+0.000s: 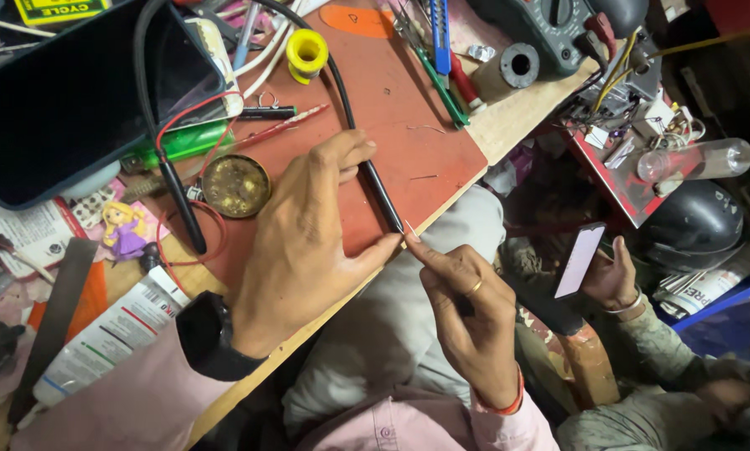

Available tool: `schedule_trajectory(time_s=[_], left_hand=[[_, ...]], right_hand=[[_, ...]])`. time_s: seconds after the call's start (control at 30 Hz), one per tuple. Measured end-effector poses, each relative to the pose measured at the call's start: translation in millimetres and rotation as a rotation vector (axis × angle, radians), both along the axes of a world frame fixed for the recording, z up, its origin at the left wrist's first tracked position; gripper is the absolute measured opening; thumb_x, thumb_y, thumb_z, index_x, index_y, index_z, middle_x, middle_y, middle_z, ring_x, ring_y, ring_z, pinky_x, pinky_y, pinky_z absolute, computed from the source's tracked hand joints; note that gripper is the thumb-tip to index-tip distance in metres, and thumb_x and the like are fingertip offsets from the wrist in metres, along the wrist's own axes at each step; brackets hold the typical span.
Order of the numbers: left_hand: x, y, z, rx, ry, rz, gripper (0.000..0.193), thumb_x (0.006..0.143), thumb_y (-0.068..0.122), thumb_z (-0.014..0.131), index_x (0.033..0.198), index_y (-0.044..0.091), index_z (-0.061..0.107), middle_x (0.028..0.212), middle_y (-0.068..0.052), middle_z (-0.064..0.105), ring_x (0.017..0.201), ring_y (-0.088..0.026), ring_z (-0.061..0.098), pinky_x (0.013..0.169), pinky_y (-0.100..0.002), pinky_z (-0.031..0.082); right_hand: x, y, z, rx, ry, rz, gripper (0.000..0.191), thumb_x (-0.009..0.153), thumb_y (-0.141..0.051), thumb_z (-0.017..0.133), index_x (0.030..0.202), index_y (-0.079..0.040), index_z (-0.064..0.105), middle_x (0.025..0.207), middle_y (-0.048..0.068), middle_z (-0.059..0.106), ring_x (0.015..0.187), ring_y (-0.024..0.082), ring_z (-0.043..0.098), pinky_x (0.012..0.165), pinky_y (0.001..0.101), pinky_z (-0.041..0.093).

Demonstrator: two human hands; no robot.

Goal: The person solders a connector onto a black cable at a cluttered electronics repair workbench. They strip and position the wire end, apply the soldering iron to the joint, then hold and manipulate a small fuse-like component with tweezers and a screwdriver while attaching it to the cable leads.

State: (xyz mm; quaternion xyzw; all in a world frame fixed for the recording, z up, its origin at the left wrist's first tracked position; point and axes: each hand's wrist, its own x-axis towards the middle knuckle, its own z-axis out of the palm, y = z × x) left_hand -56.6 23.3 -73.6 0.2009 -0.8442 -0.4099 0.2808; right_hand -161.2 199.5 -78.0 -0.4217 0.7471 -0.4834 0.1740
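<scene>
My left hand [304, 246] lies flat on the red mat [408, 125] at the bench's edge. Its forefinger and thumb pin down a black probe [381, 194] on a black cable. My right hand [467, 321], with a ring on one finger, pinches a thin wire [411, 230] between thumb and forefinger. The wire's tip meets the lower end of the probe, right beside my left thumb. A black watch sits on my left wrist.
Left of my hand are a round tin of flux [235, 185], a small doll figure [124, 227] and a dark tablet [66, 100]. Farther back are a yellow solder spool [306, 54] and a multimeter [542, 29]. Another person's hand [613, 280] holds a phone [579, 259] at right.
</scene>
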Motion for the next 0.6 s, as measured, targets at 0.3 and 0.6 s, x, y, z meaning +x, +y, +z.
schedule_trajectory(time_s=[0.3,0.6], left_hand=[[-1,-2,1,-0.011,-0.026,0.008,0.088,0.071,0.012,0.092,0.14,0.0,0.04,0.136,-0.016,0.061,0.128,-0.031,0.061,0.107,-0.042,0.047],[-2,-3,-1,0.026,-0.052,0.03,0.088,0.068,0.01,0.092,0.139,0.0,0.041,0.137,-0.015,0.062,0.129,-0.03,0.061,0.108,-0.04,0.047]], right_hand=[[10,-12,11,0.128,0.096,-0.039,0.044,0.093,0.013,0.063,0.133,-0.004,0.068,0.079,0.004,0.051,0.068,0.011,0.046,0.062,0.024,0.04],[11,-26,2,0.075,0.103,-0.054,0.046,0.092,0.016,0.061,0.135,-0.002,0.066,0.082,0.005,0.048,0.07,0.012,0.047,0.064,0.0253,0.041]])
